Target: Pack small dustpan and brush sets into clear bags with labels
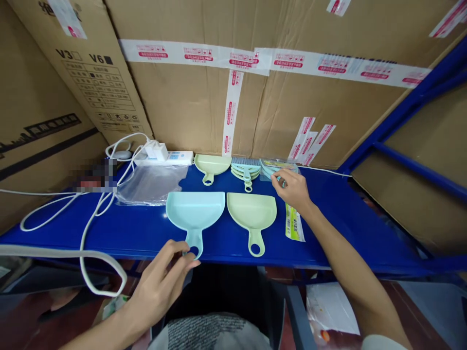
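Note:
A light blue dustpan [195, 209] lies at the front of the blue table with its handle toward me. My left hand [170, 272] pinches the ring end of that handle. Beside it is a light green dustpan [251, 211], also handle toward me, with no hand on it. At the back right, my right hand [292, 187] has its fingers closed at the handle of a blue dustpan [268, 170], partly under clear plastic; the hand hides some of it. Left of this sits a stack of small brushes [246, 170], blue bristles on top.
Another green dustpan [211, 164] lies at the back beside a white power strip [178, 158]. Clear plastic bags [151, 184] and loose white cables [85, 233] spread over the left. A yellow-green label packet [294, 223] lies below my right wrist. Cardboard [189, 107] walls the back.

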Motion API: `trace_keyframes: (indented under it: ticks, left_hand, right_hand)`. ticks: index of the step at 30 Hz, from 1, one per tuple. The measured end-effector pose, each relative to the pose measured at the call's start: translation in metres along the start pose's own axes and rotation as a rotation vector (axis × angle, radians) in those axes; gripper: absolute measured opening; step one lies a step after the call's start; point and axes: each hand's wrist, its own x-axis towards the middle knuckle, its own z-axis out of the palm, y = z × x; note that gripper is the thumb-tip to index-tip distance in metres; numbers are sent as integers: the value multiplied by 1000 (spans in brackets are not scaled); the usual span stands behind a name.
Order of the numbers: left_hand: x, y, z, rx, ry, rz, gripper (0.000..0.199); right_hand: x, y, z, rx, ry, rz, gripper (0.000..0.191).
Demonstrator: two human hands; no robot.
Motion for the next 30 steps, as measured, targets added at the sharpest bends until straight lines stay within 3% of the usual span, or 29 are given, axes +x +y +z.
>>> trace_keyframes:
  ticks: [2,5,9,12,20,30]
  left_hand:
    - [-10,-4,2,-22,-28,-42,14]
    - [-15,-5,8,-50,-40,-74,15]
    - [-11,-4,15,-57,-10,-74,17]
    - [-8,-5,19,-72,-7,-84,16]
    - [-12,-13,25,-52,-86,-71,18]
    - [-8,-13,23,-22,-96,-28,15]
  right_hand:
    - [0,-12,0,112,-84,-7,30]
    - [-2,-28,0,186,-368,-61,29]
    - [-7,-33,2,24,-762,-68,62]
    - [-8,-27,2,-23,-915,-41,72]
    - [-7,-16,-3,-11,-920,-27,66]
    - [-8,-10,-1,30,-896,-41,67]
